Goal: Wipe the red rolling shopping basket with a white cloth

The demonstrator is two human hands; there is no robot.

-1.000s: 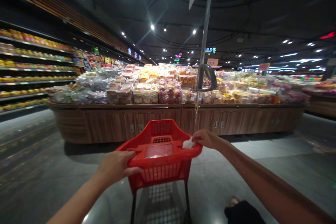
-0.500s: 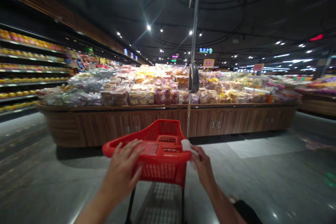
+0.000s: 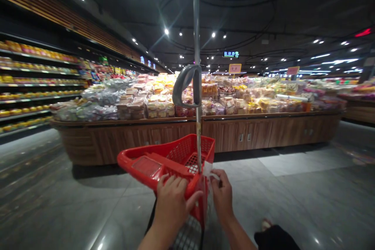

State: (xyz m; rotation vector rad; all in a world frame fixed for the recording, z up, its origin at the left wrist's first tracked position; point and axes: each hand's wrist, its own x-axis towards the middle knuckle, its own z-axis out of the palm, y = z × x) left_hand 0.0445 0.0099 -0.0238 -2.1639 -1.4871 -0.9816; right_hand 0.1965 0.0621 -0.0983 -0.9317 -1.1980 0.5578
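Note:
A red plastic shopping cart point(image 3: 172, 168) is turned at an angle in front of me. My left hand point(image 3: 172, 203) has its fingers curled over the cart's handle bar, thumb on the near side. Beside the cart's right corner, my right hand point(image 3: 221, 189) pinches a thin white piece of paper or tissue point(image 3: 208, 168). A metal pole point(image 3: 196, 27) rises from around the right side of the cart and carries a grey loop-shaped handle point(image 3: 187, 86). Whether the paper touches the cart rim, I cannot tell.
A long wooden display counter point(image 3: 125, 140) heaped with bagged foods point(image 3: 158, 105) stands across the way ahead. Shelves of jars or packages point(image 3: 35, 86) line the left. A yellow-edged price sign point(image 3: 234, 68) stands above the goods. Shiny grey floor tiles point(image 3: 263, 195) surround the cart.
The cart has swung round, its front end now further right. The pole with the loop handle has shifted left in view. My left hand has moved right along the handle and closed over it.

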